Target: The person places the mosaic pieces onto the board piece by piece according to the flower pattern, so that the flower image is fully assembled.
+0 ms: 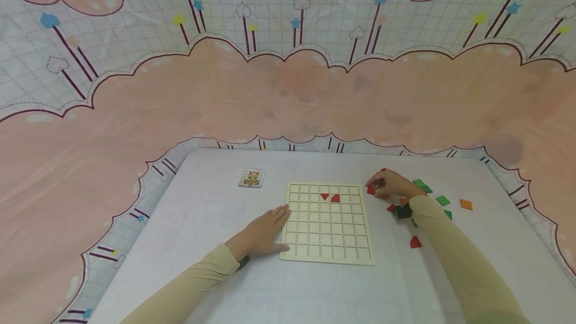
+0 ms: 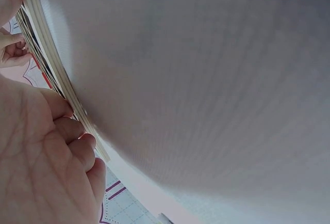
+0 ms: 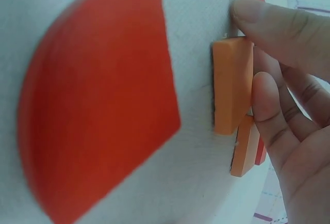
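Note:
My left hand (image 1: pixel 265 231) lies along the left edge of a cream grid board (image 1: pixel 326 239), its fingers and thumb fairly straight and touching the rim. On the board's upper part sit a red triangle tile (image 1: pixel 325 197) and a red quarter-circle tile (image 1: pixel 335 198). Just right of the board, my right hand (image 1: pixel 390 184) reaches down among loose tiles. Its fingertips are right at a red tile (image 1: pixel 371 190); I cannot tell if they pinch it. In the right wrist view, an orange tile (image 3: pixel 232 84) stands out close beside the fingers, and a red quarter-circle tile (image 3: pixel 103 100) looms nearest.
Green tiles (image 1: pixel 443 200) and an orange tile (image 1: pixel 466 204) are scattered to the right of my right hand. Another red quarter-circle tile (image 1: pixel 416 242) lies nearer the front. A small card with a flower pattern (image 1: pixel 252 178) rests at the back left of the white table (image 1: pixel 202 204).

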### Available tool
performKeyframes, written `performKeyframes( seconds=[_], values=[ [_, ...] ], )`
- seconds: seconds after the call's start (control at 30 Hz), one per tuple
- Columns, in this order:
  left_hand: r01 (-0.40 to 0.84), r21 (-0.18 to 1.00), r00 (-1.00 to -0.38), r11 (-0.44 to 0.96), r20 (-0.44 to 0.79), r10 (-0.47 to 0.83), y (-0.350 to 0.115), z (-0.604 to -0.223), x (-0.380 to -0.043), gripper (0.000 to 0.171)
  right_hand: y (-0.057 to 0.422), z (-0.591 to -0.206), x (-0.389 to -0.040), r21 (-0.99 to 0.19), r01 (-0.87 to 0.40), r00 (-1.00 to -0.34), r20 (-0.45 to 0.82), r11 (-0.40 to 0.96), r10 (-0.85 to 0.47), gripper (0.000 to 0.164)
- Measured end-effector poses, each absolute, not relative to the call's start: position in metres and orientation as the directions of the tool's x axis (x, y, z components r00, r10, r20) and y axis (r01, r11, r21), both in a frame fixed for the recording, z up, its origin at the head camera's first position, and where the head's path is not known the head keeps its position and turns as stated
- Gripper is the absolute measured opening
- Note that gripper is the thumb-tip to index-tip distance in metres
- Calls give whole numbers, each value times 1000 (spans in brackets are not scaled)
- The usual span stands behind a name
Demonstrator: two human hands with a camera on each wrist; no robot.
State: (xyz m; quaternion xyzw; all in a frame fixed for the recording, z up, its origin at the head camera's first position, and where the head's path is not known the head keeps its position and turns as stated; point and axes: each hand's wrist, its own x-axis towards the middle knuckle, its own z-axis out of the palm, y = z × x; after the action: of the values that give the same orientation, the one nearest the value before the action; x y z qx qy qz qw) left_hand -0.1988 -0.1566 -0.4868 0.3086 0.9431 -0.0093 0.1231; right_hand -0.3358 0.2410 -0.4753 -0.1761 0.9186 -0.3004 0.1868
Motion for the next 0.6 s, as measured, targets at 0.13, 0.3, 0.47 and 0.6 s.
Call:
performKeyframes(
  seconds=[0.13, 0.3, 0.47, 0.6],
  values=[
    [584, 58, -780, 809, -235, 580, -157, -487, -198, 91, 242, -475, -334, -640, -214, -863, -229, 738, -450, 32],
    [584, 65, -779, 809, -236, 581, -157, -488, -197, 92, 242, -480, -332, -637, -202, -870, -232, 744, -435, 34],
    [585, 67, -780, 809, -228, 583, -158, -490, -197, 91, 242, -485, -333, -628, -230, -878, -196, 743, -437, 33],
    [590, 66, -778, 805, -220, 589, -159, -489, -198, 91, 243, -484, -332, -630, -259, -876, -166, 733, -452, 31]
  ],
)
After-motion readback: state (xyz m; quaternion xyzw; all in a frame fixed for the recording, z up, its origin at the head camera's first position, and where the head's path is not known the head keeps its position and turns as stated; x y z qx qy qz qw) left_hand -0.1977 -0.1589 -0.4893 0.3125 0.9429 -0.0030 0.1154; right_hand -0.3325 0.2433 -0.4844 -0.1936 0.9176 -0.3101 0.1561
